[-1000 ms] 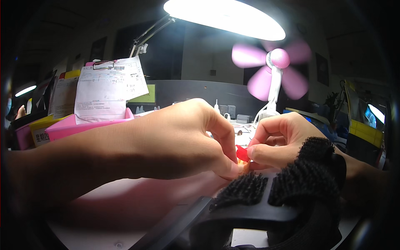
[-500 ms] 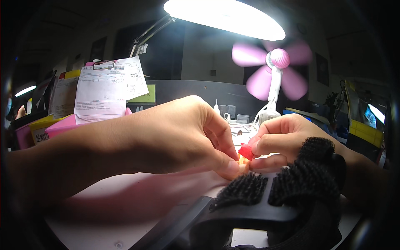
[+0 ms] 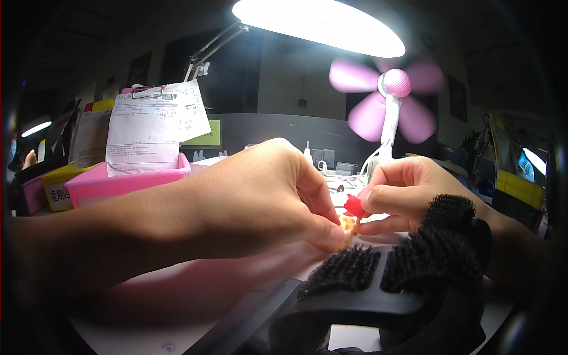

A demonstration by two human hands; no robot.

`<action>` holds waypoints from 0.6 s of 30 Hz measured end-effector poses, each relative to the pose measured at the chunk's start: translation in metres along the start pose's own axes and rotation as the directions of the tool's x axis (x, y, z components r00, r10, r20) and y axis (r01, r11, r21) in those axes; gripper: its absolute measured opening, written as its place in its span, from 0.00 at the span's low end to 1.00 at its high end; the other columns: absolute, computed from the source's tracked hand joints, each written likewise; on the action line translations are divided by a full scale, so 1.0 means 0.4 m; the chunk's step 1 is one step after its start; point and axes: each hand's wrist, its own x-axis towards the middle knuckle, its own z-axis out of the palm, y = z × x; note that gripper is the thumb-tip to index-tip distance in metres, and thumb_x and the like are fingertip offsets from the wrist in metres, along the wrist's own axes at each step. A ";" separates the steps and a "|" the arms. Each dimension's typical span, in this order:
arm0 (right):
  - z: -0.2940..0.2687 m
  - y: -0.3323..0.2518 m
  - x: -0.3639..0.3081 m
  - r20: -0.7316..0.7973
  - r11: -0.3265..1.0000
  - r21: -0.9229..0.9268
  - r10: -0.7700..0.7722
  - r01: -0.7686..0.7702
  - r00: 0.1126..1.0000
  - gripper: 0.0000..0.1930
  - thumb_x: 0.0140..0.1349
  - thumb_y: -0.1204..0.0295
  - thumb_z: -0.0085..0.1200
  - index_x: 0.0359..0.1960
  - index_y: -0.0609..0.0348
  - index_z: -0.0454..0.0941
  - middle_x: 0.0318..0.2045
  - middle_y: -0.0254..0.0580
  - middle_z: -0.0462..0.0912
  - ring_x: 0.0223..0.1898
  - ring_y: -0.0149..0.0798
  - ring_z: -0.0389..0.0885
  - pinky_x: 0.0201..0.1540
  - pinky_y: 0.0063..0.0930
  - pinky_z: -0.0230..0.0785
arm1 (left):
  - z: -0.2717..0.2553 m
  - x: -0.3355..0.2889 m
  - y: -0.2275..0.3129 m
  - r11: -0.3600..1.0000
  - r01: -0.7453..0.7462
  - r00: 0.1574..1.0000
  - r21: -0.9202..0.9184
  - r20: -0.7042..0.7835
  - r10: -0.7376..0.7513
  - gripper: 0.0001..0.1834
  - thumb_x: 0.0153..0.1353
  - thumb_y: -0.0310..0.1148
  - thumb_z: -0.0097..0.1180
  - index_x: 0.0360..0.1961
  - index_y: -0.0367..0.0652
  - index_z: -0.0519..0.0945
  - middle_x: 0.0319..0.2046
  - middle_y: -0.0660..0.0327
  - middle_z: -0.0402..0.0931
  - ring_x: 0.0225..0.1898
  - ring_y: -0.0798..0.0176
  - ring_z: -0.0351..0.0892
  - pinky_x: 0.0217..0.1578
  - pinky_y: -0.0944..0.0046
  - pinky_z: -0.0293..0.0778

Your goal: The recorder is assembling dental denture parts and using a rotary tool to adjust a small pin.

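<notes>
Right of centre in the frame, both hands meet over a small job. The left hand (image 3: 278, 198) reaches in from the left edge, thumb and forefinger pinched on an orange piece (image 3: 348, 226) just above the black strap (image 3: 435, 260). The right hand (image 3: 408, 192) comes from the right side, thumb and forefinger clamped on a red piece (image 3: 354, 206) at the top of the orange one; its lower fingers lie just beside the orange piece. Whether red and orange touch is too small to tell, and the fingertips hide part of each.

The step in hand looks like close two-handed work with the red piece at the orange one: the left hand seems to serve as the holder, the right hand as the one that works. The next move calls for a steady left pinch and a fine turn of the right fingers, so that the red piece is guided without bending or slipping. The strap crowds the near side, so there looks to be little room below.

The lamp (image 3: 319, 26) glows at the upper middle, the fan (image 3: 397, 83) stands at the upper right, and the pink bin (image 3: 127, 184) sits at the left on the surface (image 3: 142, 313).
</notes>
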 end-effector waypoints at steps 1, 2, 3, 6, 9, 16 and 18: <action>0.005 -0.012 -0.007 -0.032 1.000 0.006 -0.008 0.008 0.999 0.08 0.65 0.71 0.63 0.34 0.64 0.80 0.27 0.37 0.82 0.25 0.24 0.77 0.26 0.16 0.64 | 0.009 -0.017 0.001 1.000 0.010 1.000 -0.003 -0.023 -0.010 0.14 0.61 0.30 0.72 0.43 0.30 0.89 0.38 0.53 0.89 0.41 0.67 0.86 0.51 0.65 0.77; 0.005 -0.020 -0.009 -0.011 1.000 -0.002 -0.018 0.018 1.000 0.08 0.65 0.71 0.63 0.34 0.64 0.80 0.27 0.37 0.82 0.25 0.24 0.77 0.26 0.16 0.64 | 0.018 -0.034 0.002 1.000 0.022 0.999 -0.001 -0.048 -0.022 0.14 0.61 0.30 0.72 0.43 0.30 0.89 0.38 0.53 0.90 0.41 0.67 0.86 0.51 0.65 0.77; 0.003 -0.027 -0.011 0.006 1.000 0.002 -0.017 0.017 1.000 0.07 0.65 0.73 0.63 0.36 0.64 0.78 0.31 0.41 0.82 0.31 0.29 0.82 0.35 0.26 0.77 | 0.026 -0.051 0.003 0.999 0.033 0.997 0.001 -0.073 -0.033 0.14 0.61 0.30 0.72 0.43 0.31 0.89 0.38 0.53 0.90 0.41 0.67 0.86 0.51 0.65 0.77; -0.017 -0.015 -0.003 -0.037 0.999 0.043 -0.005 0.007 0.999 0.07 0.66 0.76 0.62 0.39 0.65 0.76 0.35 0.47 0.82 0.34 0.35 0.87 0.38 0.34 0.89 | 0.015 -0.027 -0.006 0.998 -0.025 0.998 0.056 -0.052 0.028 0.13 0.60 0.31 0.72 0.42 0.32 0.90 0.37 0.53 0.90 0.41 0.67 0.86 0.52 0.64 0.77; -0.025 -0.021 -0.010 0.096 0.971 0.237 0.023 -0.046 0.995 0.06 0.66 0.79 0.61 0.40 0.67 0.77 0.36 0.48 0.83 0.36 0.37 0.88 0.40 0.35 0.90 | 0.021 -0.024 0.005 0.994 -0.035 0.997 0.101 -0.067 0.042 0.12 0.60 0.32 0.73 0.41 0.34 0.91 0.36 0.53 0.90 0.40 0.67 0.86 0.53 0.63 0.77; -0.025 -0.018 0.001 0.172 0.932 0.330 0.096 -0.149 0.980 0.11 0.64 0.82 0.62 0.48 0.70 0.80 0.40 0.49 0.84 0.39 0.38 0.89 0.47 0.37 0.89 | 0.024 -0.026 -0.007 0.987 -0.057 0.994 0.151 -0.086 0.070 0.12 0.60 0.33 0.73 0.41 0.35 0.91 0.35 0.53 0.90 0.40 0.65 0.87 0.54 0.61 0.77; -0.024 -0.012 0.002 0.149 0.957 0.271 0.069 -0.108 0.986 0.11 0.64 0.81 0.63 0.47 0.70 0.81 0.40 0.49 0.85 0.39 0.37 0.89 0.47 0.36 0.89 | 0.025 -0.026 -0.006 0.988 -0.057 0.994 0.142 -0.086 0.070 0.12 0.60 0.33 0.73 0.40 0.34 0.91 0.35 0.53 0.90 0.40 0.64 0.87 0.54 0.61 0.77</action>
